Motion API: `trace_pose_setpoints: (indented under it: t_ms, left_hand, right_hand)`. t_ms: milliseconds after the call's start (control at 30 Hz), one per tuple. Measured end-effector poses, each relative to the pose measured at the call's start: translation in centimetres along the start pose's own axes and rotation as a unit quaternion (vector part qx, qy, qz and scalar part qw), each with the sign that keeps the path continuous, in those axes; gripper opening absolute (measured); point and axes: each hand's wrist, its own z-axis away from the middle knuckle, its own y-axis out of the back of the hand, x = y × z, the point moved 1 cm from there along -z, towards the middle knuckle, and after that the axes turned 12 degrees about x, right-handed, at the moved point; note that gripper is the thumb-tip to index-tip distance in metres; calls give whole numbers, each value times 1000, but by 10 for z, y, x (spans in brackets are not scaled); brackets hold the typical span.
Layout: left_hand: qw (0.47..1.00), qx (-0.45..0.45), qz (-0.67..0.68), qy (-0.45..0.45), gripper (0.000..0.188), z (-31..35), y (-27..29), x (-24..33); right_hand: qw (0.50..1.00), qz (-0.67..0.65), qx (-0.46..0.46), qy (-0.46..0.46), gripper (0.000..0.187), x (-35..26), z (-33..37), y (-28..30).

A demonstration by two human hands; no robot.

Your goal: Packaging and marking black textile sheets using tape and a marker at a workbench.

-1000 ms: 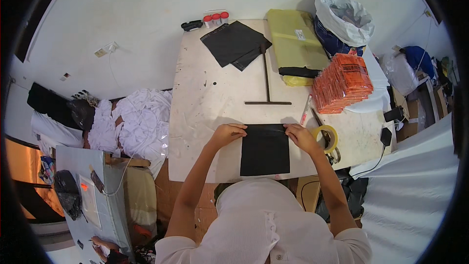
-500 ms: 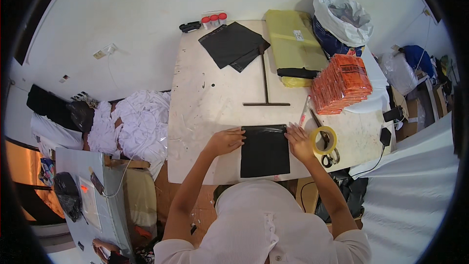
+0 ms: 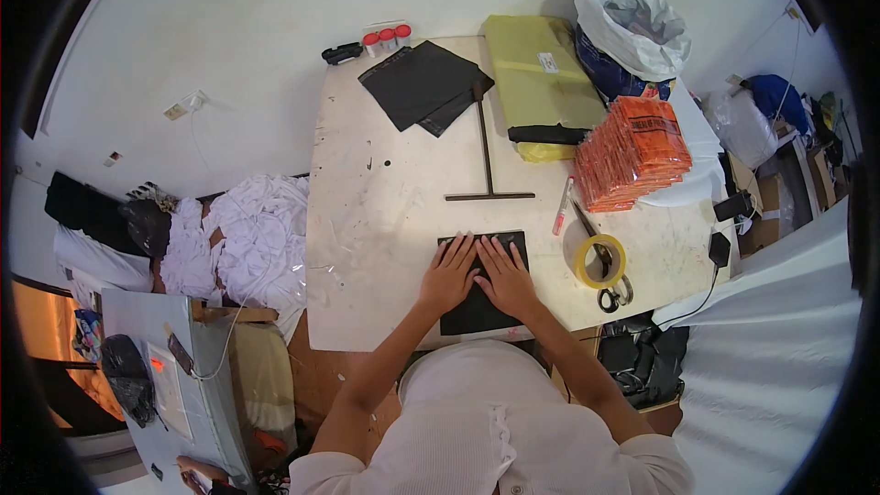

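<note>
A square black plastic packet (image 3: 477,312) lies flat at the front edge of the white table. On its upper part rests my left hand (image 3: 449,272), palm down with the fingers stretched out. Beside it my right hand (image 3: 502,272) also lies flat on the packet, its fingers extended toward the far edge. The two hands almost meet in the middle and hide much of the packet. Beyond them is a dark T-shaped metal bar (image 3: 488,156). To the right are a roll of yellow tape (image 3: 618,264), scissors (image 3: 605,299) and a pen (image 3: 562,208).
Farther back lie flat black bags (image 3: 417,82), a yellow package (image 3: 541,73) and red-capped containers (image 3: 386,36). A stack of orange packets (image 3: 632,156) stands at the right, before a white sack (image 3: 632,27). White cloth (image 3: 261,229) is heaped left of the table. Another person's hand (image 3: 202,474) shows at lower left.
Both hands have moved inward from the packet's upper side edges and now lie flat on top of it, side by side. The whole view has shifted slightly.
</note>
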Motion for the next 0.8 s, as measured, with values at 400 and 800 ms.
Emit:
trace_pose_setpoints:
  t_ms: [400, 800]
  left_hand:
    - [997, 16, -38, 64, 65, 6, 3, -3]
    - [993, 28, -55, 104, 72, 10, 2, -2]
  right_hand:
    - [991, 64, -7, -120, 69, 24, 7, 16]
    - [989, 64, 19, -131, 67, 25, 11, 10]
